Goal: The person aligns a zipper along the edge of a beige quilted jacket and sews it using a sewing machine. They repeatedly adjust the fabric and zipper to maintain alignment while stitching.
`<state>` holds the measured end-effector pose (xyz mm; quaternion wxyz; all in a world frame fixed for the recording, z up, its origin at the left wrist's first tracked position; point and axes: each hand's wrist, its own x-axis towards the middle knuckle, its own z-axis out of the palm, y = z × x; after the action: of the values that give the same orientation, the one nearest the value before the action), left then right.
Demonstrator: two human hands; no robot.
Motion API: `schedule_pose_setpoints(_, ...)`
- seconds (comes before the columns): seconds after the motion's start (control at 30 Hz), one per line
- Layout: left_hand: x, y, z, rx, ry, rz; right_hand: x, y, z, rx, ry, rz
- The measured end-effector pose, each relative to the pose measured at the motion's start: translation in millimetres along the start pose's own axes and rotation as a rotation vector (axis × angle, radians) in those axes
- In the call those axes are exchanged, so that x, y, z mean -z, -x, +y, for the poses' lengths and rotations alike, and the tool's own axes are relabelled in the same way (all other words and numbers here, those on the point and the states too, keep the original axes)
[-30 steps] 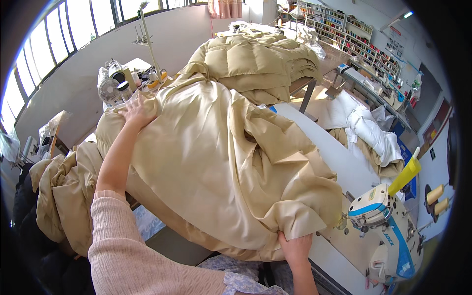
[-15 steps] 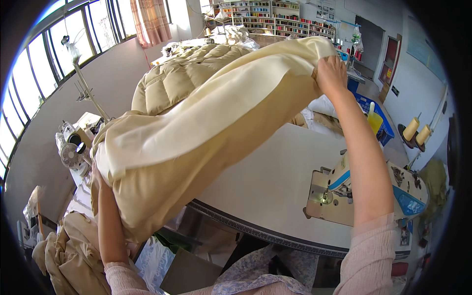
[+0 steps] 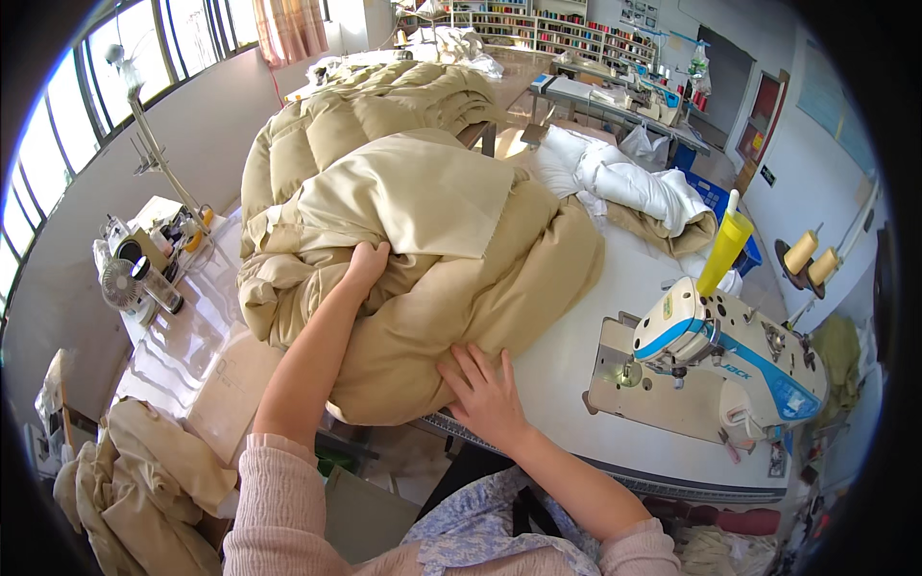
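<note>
A bulky heap of beige padded fabric (image 3: 451,317) lies folded over the white sewing table, and its smooth paler flap (image 3: 413,192) is spread on top. My left hand (image 3: 368,265) is closed on the fabric in a fold below the flap; its fingertips are partly hidden. Lower and to the right, my right hand (image 3: 485,392) rests against the front of the heap with fingers spread. Behind, quilted beige padding (image 3: 327,134) reaches away toward the far table. I cannot tell whether it is joined to the heap.
At the right stands a white and blue sewing machine (image 3: 711,346), with a yellow holder (image 3: 725,252) behind its head. White padding (image 3: 624,178) lies at the table's far edge. A small fan (image 3: 122,283) sits at the left, above a crumpled beige cloth pile (image 3: 134,490). Two thread cones (image 3: 812,254) stand far right.
The raised, stretched fabric has come down onto the table in a heap. My right hand has dropped and let go of its upper end; my left hand has moved right and inward.
</note>
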<state>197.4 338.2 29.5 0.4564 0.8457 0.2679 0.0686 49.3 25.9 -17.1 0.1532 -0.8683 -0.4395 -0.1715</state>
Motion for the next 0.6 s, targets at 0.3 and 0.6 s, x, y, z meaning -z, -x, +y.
schedule_pose_setpoints(0.3, 62, 109, 59, -1.000, -0.543, 0.117, -1, -50, 82, 0.077, 0.090, 0.134)
schedule_pose_setpoints(0.6, 12, 188, 60, -1.180, -0.563, -0.362, 75, 2, 115, -0.431, 0.007, 0.563)
